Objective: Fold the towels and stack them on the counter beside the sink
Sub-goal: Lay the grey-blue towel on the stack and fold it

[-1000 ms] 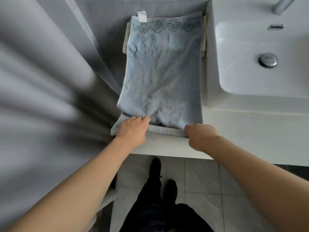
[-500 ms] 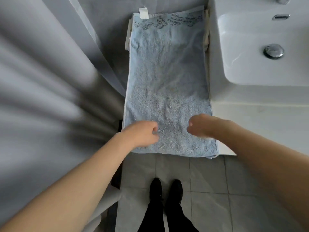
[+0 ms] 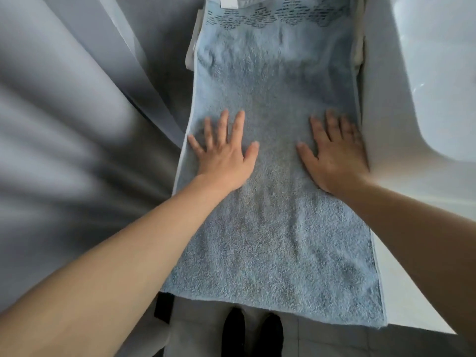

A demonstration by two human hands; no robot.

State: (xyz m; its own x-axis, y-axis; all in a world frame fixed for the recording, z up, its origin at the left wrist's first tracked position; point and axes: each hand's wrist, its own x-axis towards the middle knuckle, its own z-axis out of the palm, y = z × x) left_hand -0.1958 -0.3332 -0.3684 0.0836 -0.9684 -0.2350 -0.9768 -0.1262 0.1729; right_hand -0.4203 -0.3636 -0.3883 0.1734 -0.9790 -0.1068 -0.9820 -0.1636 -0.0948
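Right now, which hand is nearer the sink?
Right. The right hand lies flat on the blue towel at its sink-side edge, against the sink wall. The left hand lies flat near the towel's opposite edge, by the curtain.

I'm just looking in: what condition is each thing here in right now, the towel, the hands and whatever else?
Light blue terry towel: spread flat on the counter, near edge at the counter's front.
White cloth underneath: mostly covered, edges peeking out.
Left hand: fingers spread, resting flat on the towel.
Right hand: flat on the towel.
White ceramic sink: dry-looking.
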